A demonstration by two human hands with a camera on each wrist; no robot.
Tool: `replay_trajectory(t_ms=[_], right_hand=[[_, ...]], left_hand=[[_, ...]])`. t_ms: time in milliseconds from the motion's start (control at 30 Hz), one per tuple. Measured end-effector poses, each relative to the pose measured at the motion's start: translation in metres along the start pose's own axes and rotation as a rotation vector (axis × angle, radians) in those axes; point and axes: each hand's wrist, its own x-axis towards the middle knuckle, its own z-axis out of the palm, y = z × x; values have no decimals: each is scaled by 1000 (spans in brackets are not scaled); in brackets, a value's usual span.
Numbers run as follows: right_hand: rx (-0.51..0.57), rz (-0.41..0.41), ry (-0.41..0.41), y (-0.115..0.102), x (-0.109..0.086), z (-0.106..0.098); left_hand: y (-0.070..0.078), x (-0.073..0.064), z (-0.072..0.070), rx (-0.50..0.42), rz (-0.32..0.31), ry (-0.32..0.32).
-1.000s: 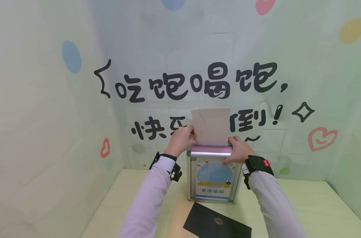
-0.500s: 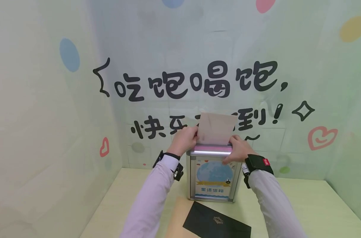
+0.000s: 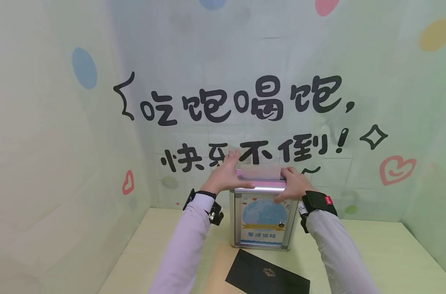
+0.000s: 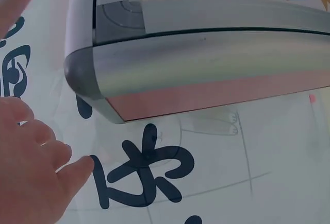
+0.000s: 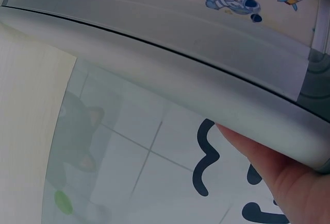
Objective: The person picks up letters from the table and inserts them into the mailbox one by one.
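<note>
A silver-framed letter box stands upright on the table, with a blue globe picture on its front door. A low strip of a pale pinkish envelope shows above the slot in its top. My left hand is at the top left corner, fingers spread and pointing up, thumb stretched along the top edge; nothing is in its grasp. In the left wrist view its fingers show apart from the frame. My right hand holds the top right corner, thumb on the front and fingers over the top.
In front of the box a black envelope with a gold emblem lies over a tan kraft envelope on the pale wooden table. A printed backdrop with large black lettering rises close behind the box and along both sides.
The pale envelope has gone down into the slot, from a tall upright sheet to a low strip. My left hand has let go of its edge and spread out; the right hand stays put.
</note>
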Motion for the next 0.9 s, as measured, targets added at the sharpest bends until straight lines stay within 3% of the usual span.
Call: replay_trajectory(t_ms=[400,700,900], right_hand=[[-13,9,-4,-3,0,1],[8,1,-6,-7,3,6],[-4,-2,-6,-1,2,1]], left_hand=[[-6,-4,-2,-55,-26,-15],[-18,0,23,-182,-36,-65],[-11,4,34,-214,-25,-56]])
